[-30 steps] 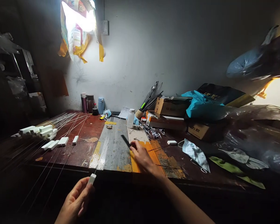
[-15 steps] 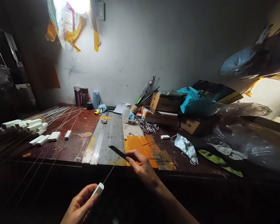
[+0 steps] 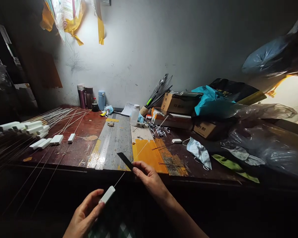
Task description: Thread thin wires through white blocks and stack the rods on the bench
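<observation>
1. Left hand: low in the frame, in front of the table's near edge; thumb and fingers pinch a small white block at its lower end. The wrist is cut off by the bottom edge of the frame.
2. Thin rod: runs from the block's upper end up and right toward the right hand; its far length is faint and hard to follow over the orange patch.
3. Right hand: over the table's near edge, fingertips closed on a dark flat strip that sticks out up and left. Whether the fingers also touch the rod cannot be told.
4. Table: red-brown top; its front drops into darkness, and nothing below it can be made out.
5. Steel ruler: lies lengthwise on a grey panel, just left of the strip.
6. White blocks on long thin rods: grouped on the left part of the table, well apart from both hands.
7. Face mask, cardboard boxes and plastic bags: crowd the right side.
8. White bottle and flasks: stand near the wall.
9. Open room: the grey panel and the orange patch lie bare ahead of the hands.
</observation>
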`<action>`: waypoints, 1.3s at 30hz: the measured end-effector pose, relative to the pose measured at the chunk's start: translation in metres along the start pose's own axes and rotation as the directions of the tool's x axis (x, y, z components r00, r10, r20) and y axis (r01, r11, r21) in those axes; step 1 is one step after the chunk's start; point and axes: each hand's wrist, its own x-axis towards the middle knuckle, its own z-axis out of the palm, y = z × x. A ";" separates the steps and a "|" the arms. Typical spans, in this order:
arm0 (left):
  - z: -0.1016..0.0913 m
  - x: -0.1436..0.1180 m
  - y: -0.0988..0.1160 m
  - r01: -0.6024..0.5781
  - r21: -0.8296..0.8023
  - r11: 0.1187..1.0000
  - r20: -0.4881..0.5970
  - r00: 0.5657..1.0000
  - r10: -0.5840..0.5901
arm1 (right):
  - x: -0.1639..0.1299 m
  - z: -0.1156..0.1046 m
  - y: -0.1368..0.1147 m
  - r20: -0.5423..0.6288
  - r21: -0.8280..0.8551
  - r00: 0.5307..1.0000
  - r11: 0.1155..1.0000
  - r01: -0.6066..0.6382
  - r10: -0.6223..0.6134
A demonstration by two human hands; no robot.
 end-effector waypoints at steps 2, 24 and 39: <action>-0.004 -0.003 -0.003 -0.059 0.054 0.997 -0.013 0.998 0.060 | -0.001 -0.001 0.002 -0.019 -0.009 1.000 1.000 0.002 -0.002; -0.011 -0.009 -0.009 -0.029 0.048 0.998 0.014 0.999 0.029 | -0.026 0.023 0.018 -0.049 -0.415 0.880 0.811 0.412 -0.472; -0.003 -0.008 -0.008 0.019 0.000 1.000 0.038 0.999 -0.019 | -0.034 0.035 0.031 -0.005 -0.429 0.847 0.767 0.478 -0.531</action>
